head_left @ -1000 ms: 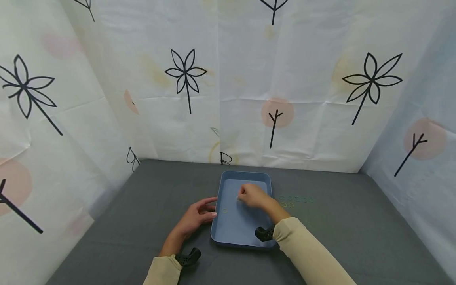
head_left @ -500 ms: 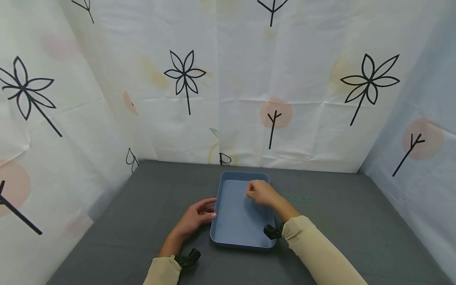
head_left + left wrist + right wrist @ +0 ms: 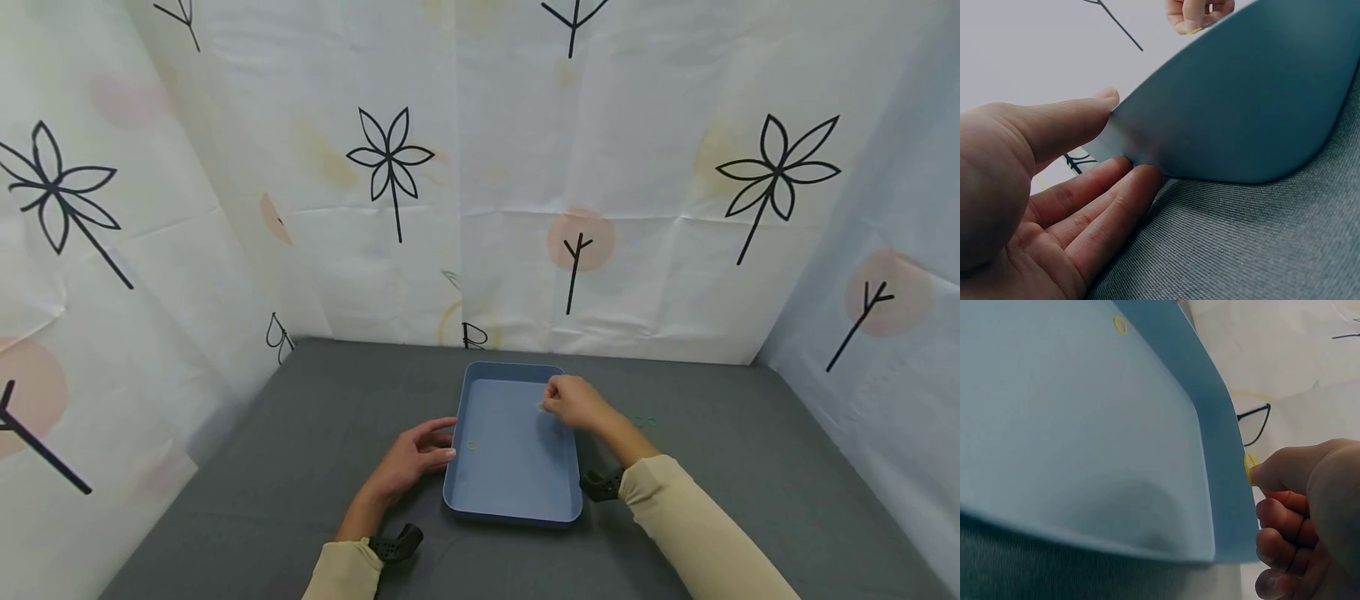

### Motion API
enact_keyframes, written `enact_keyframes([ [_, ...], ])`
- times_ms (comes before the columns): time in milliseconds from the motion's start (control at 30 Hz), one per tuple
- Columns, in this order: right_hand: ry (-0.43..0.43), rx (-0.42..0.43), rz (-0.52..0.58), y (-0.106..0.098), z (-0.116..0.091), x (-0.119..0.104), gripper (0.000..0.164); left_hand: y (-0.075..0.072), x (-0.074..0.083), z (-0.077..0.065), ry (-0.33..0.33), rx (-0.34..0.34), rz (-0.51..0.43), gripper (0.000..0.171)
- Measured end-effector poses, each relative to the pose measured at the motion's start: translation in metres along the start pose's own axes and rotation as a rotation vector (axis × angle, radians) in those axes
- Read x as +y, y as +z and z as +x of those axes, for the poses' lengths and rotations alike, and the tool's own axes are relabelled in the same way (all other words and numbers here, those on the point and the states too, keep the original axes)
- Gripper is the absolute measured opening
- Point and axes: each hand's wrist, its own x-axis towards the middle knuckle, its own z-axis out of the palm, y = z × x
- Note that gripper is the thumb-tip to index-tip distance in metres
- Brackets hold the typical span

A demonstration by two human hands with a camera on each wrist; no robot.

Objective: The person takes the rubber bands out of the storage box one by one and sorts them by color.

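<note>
My right hand (image 3: 576, 402) pinches a small thin yellow ring (image 3: 1249, 464) between thumb and index finger, above the right part of a blue rectangular tray (image 3: 510, 483). The other fingers of that hand are curled in. Another yellow ring (image 3: 1120, 325) lies on the tray floor, near the left wall in the head view. My left hand (image 3: 411, 457) rests at the tray's left side. In the left wrist view its thumb (image 3: 1079, 122) touches the rim and its nearly straight fingers (image 3: 1107, 222) touch the outer wall low down.
Small green rings (image 3: 649, 422) lie on the grey cloth-covered table (image 3: 720, 467) right of the tray, partly hidden behind my right forearm. A white patterned cloth (image 3: 510, 167) closes off the back and sides.
My right hand has moved rightward over the tray, from its middle to its right part, with the ring still pinched. Its forearm now covers more rings. My left hand stays put.
</note>
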Motion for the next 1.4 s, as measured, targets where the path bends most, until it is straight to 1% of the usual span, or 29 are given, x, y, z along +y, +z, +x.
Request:
enact_keyframes([
  [100, 0.016, 0.01, 0.015, -0.004, -0.004, 0.003, 0.01, 0.0, 0.0, 0.0, 0.0, 0.0, -0.005, 0.058],
  [300, 0.004, 0.035, 0.032, -0.008, -0.011, 0.012, 0.009, 0.001, 0.001, 0.001, 0.006, 0.001, -0.005, 0.058],
  [600, 0.003, 0.08, 0.027, -0.009, -0.021, 0.03, 0.009, -0.001, -0.003, 0.002, 0.021, -0.009, -0.013, 0.058],
  [767, 0.0, 0.108, 0.012, -0.011, -0.029, 0.036, 0.011, -0.001, -0.005, 0.003, 0.034, -0.012, -0.012, 0.057],
  [900, 0.004, 0.126, 0.007, -0.012, -0.034, 0.043, 0.012, -0.001, -0.006, 0.003, 0.03, -0.015, -0.011, 0.057],
  [1033, -0.037, 0.141, 0.032, -0.013, -0.041, 0.049, 0.014, -0.001, -0.006, 0.002, 0.026, -0.018, -0.009, 0.058],
  [1067, -0.067, 0.156, 0.028, -0.014, -0.043, 0.051, 0.014, -0.001, -0.006, 0.002, 0.027, -0.019, -0.008, 0.058],
  [1167, -0.096, 0.17, 0.026, -0.014, -0.049, 0.057, 0.014, -0.001, -0.005, 0.001, 0.034, -0.017, -0.004, 0.058],
  [1267, -0.06, 0.171, 0.018, -0.014, -0.052, 0.061, 0.012, -0.001, -0.005, 0.001, 0.037, -0.017, -0.003, 0.058],
  [1300, -0.026, 0.16, 0.022, -0.014, -0.053, 0.063, 0.011, -0.001, -0.005, 0.001, 0.037, -0.017, -0.004, 0.058],
  [1400, 0.018, 0.156, 0.005, -0.014, -0.055, 0.066, 0.01, -0.001, -0.005, 0.001, 0.038, -0.02, -0.009, 0.058],
])
